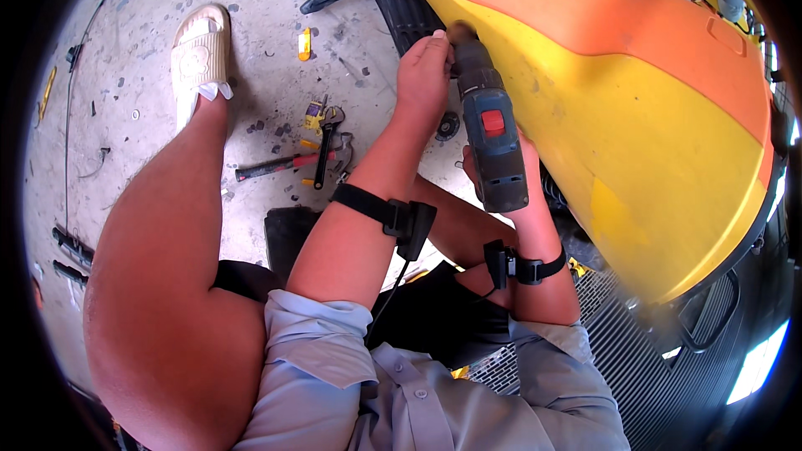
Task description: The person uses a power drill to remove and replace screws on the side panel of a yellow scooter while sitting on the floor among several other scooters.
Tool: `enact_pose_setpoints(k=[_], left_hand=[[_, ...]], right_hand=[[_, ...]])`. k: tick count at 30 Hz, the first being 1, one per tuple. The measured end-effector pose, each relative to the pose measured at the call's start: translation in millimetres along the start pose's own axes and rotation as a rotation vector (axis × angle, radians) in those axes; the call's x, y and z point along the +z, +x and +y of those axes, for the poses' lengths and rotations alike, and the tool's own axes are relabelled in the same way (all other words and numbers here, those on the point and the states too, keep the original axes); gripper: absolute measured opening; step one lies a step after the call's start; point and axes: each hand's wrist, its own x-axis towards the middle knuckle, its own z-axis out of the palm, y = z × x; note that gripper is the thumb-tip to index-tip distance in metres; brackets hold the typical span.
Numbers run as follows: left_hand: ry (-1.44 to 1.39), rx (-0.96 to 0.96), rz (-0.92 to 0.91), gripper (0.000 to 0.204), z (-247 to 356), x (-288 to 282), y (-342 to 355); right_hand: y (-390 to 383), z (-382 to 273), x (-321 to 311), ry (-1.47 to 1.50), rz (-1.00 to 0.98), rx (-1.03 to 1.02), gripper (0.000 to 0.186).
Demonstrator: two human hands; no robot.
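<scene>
My right hand (469, 169) is wrapped round the grip of a dark blue cordless drill (494, 146) with a red switch on top. Its chuck points away from me, toward the edge of a yellow and orange plastic body panel (610, 108). At the drill's front end is a blurred brownish round part (460, 32), whose kind I cannot tell. Close beside that, my left hand (424, 71) has its fingers curled together against a black slatted plastic piece (405, 12); whatever they hold is hidden.
On the concrete floor to the left lie a hammer (276, 169), an adjustable wrench (324, 154) and a yellow utility knife (304, 44). A small black ring (449, 125) sits below my left wrist. Ribbed metal grating (639, 367) lies at lower right.
</scene>
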Motion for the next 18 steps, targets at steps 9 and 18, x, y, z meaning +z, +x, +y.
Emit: enact_pose_setpoints(k=[9, 18], left_hand=[[0.001, -0.003, 0.011, 0.037, -3.3, -0.7, 1.3], [-0.001, 0.008, -0.01, 0.037, -4.2, -3.6, 2.9]], right_hand=[[-2.7, -2.8, 0.2, 0.053, -0.007, 0.035, 0.032], [-4.6, -8.5, 3.3, 0.173, -0.004, 0.054, 0.037]])
